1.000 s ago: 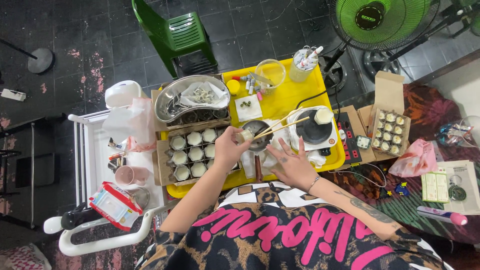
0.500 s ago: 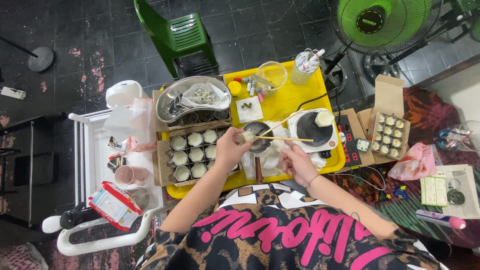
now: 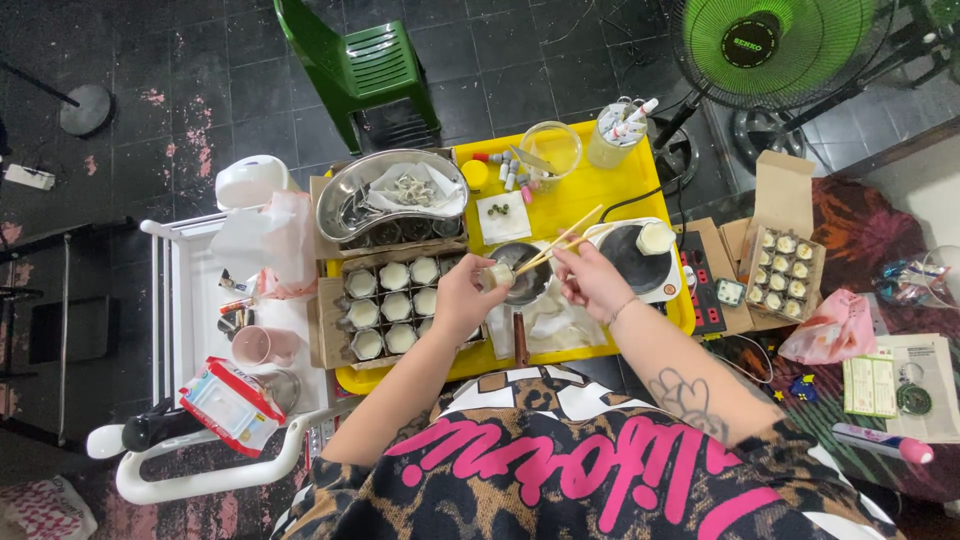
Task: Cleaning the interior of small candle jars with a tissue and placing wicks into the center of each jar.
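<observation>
My left hand is gripping a small wax-filled tin over the dark pan on the yellow tray, while my right hand is pinching wooden chopsticks whose tips are touching the tin.

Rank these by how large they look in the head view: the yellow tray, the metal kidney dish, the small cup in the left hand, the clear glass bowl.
1. yellow tray
2. metal kidney dish
3. clear glass bowl
4. small cup, held in the left hand
</observation>
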